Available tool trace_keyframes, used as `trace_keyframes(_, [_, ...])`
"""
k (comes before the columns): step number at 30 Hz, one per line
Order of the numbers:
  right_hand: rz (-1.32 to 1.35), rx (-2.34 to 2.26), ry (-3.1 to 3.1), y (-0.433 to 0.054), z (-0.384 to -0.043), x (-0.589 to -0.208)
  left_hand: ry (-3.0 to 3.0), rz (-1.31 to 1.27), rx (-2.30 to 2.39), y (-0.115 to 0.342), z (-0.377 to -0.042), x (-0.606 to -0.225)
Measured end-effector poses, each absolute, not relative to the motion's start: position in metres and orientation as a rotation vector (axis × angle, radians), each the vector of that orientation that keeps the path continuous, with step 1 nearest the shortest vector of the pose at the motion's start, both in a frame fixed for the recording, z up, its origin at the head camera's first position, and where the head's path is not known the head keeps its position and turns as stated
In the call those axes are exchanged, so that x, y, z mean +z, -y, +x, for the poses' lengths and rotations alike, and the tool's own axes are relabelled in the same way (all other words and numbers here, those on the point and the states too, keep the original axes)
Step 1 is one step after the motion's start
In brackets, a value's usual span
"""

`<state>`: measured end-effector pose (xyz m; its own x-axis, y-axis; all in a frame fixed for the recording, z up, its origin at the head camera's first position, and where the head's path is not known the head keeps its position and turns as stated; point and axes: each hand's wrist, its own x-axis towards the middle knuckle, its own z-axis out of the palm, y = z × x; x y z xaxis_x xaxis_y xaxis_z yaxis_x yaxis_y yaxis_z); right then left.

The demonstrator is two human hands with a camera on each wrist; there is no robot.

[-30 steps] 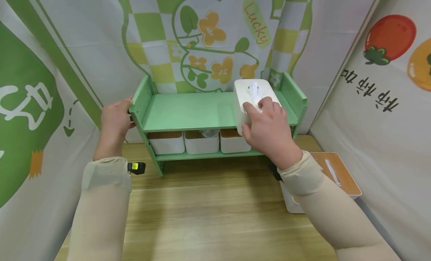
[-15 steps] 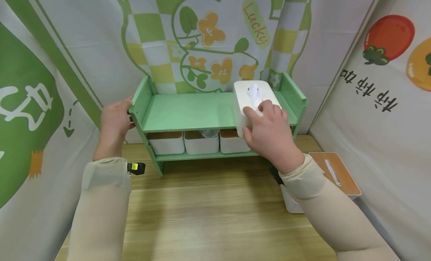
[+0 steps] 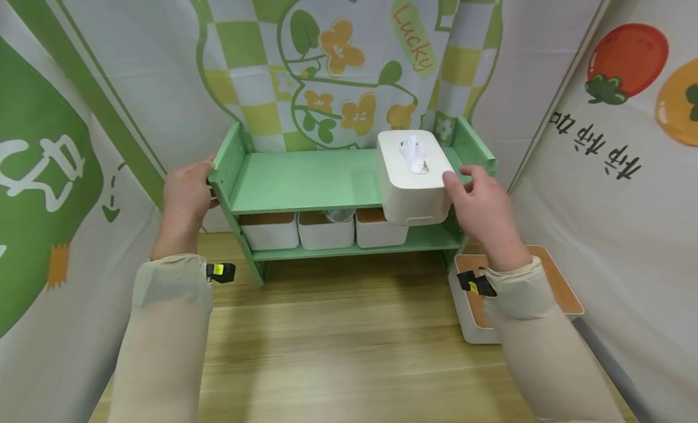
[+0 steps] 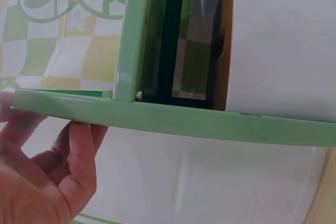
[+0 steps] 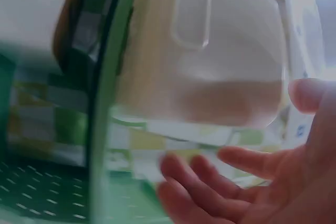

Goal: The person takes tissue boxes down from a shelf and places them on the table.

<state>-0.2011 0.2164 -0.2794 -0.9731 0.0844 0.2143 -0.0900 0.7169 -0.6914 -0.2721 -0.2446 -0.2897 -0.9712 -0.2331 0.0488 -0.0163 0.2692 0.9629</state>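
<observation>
A green two-tier shelf (image 3: 300, 177) stands against the back curtain. At its left side panel, my left hand (image 3: 185, 193) grips the upper edge; the left wrist view shows the fingers (image 4: 81, 153) below the panel and the thumb on the other side. A white tissue box (image 3: 417, 203), one tissue poking from its top slot, sits at the right of the upper board, its front end jutting past the board's edge. To the right of this box is my right hand (image 3: 485, 211), fingers extended. In the blurred right wrist view a gap separates those fingers (image 5: 178, 169) from the box.
Three white bins line the lower board: a left bin (image 3: 269, 236), a middle bin (image 3: 327, 235) with clear plastic showing, and a right bin (image 3: 382, 234). White boxes with wood-coloured lids (image 3: 558, 280) stand on the wooden surface (image 3: 327, 350) at right. Printed curtains enclose the sides.
My right hand has left the top of the tissue box and moved right, beside it, with the fingers off it. The box has barely shifted. My left hand has stayed on the panel.
</observation>
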Motion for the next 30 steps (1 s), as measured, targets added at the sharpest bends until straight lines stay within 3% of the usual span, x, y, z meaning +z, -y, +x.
trace_keyframes(7, [-0.005,1.893,2.653,-0.226,-0.212,-0.292,2.36,0.239,-1.78,0.245,-0.272,-0.29])
trace_keyframes(30, [-0.017,2.353,2.33,-0.232,-0.211,-0.299,2.343,0.23,-1.772,0.243,-0.27,-0.29])
